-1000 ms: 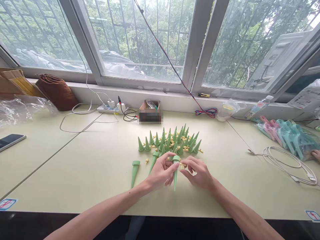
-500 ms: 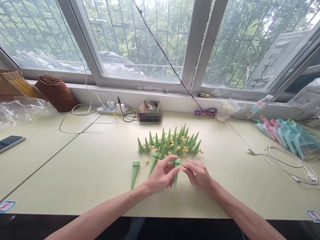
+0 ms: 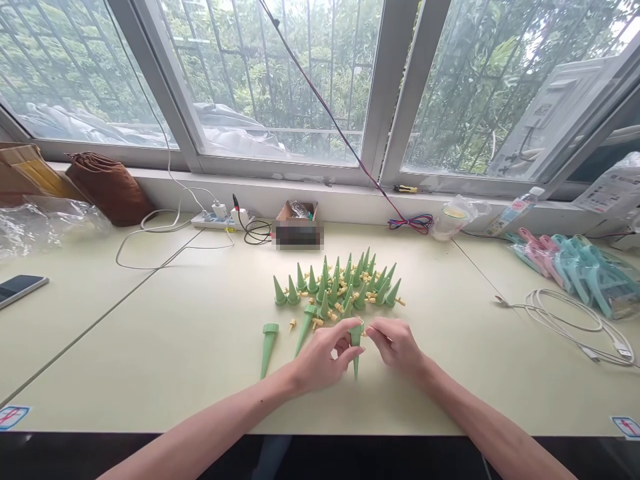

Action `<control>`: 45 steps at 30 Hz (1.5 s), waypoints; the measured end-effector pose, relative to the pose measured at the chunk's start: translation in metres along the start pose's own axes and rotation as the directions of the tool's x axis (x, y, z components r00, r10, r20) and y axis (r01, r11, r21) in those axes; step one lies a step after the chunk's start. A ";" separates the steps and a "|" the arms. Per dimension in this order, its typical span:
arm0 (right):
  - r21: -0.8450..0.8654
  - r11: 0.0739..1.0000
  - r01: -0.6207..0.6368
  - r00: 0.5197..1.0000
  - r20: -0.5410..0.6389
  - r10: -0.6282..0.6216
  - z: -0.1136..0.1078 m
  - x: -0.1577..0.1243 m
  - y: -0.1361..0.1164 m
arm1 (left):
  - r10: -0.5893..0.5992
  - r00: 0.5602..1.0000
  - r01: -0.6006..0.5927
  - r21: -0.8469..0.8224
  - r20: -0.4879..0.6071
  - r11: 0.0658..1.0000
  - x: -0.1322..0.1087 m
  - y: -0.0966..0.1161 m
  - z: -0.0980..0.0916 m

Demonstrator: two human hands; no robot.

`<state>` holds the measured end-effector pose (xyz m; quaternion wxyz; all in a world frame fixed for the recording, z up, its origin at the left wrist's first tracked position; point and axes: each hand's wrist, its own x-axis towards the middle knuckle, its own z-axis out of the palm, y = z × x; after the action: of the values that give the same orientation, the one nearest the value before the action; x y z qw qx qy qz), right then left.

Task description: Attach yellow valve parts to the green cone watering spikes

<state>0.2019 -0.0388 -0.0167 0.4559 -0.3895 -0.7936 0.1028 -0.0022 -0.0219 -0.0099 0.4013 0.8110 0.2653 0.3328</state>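
Observation:
My left hand grips a green plastic spike near its wide top, point down over the table. My right hand pinches a small yellow part against the side of that spike's top. Just beyond the hands stands a cluster of green cones with small yellow parts scattered among them. Two more green spikes lie flat to the left, one apart and one close to my left hand.
A pale green table runs under the windows. A phone lies far left, a power strip with cables and a small cardboard box at the back. A white cable and bagged pastel clips sit on the right.
The held spike has tipped more upright and shifted slightly right. My right hand has closed in on its top with the yellow part. The other person's fingers at the far right edge are gone.

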 end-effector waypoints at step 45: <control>-0.191 0.971 0.143 0.986 0.109 -0.124 -0.003 0.000 0.003 | -0.298 0.938 0.345 -0.534 0.176 0.772 0.009 0.014 -0.012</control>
<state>0.2059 -0.0374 -0.0165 0.3819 -0.3731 -0.8455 0.0112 -0.0035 -0.0176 0.0101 0.6814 0.6138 0.2750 0.2887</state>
